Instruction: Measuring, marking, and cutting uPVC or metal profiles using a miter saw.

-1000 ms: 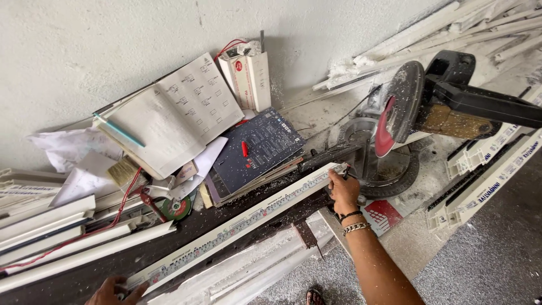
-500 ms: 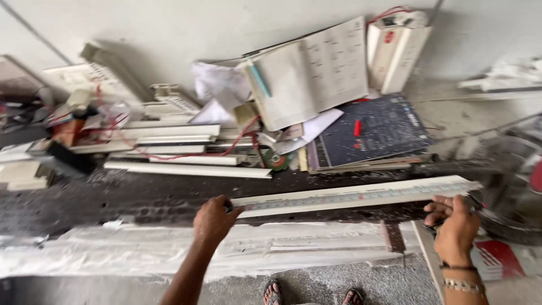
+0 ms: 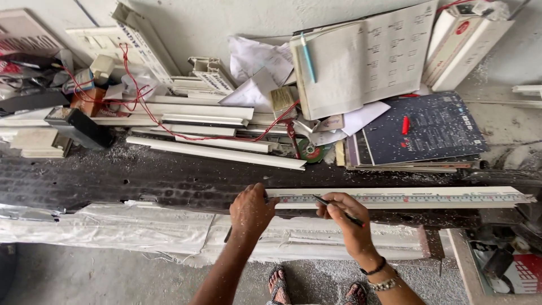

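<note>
White plastic profile strip (image 3: pixel 406 198) lies flat on the dark workbench (image 3: pixel 141 181), running rightward from both hands; its far right end tapers to a point near the frame edge. Left hand (image 3: pixel 251 210) presses down on the strip's left end, fingers curled together, hiding that end. Right hand (image 3: pixel 344 217) is closed around one dark pencil (image 3: pixel 337 210), tip touching the strip just right of the left hand. Printed marks along the strip are too small to make out. Beyond the hands: one open ledger (image 3: pixel 361 59) with one blue pen (image 3: pixel 307 56) on it, one dark booklet (image 3: pixel 420 131) bearing one red marker (image 3: pixel 405 125). Two sandalled feet (image 3: pixel 316 288) show below, partly cut off.
</note>
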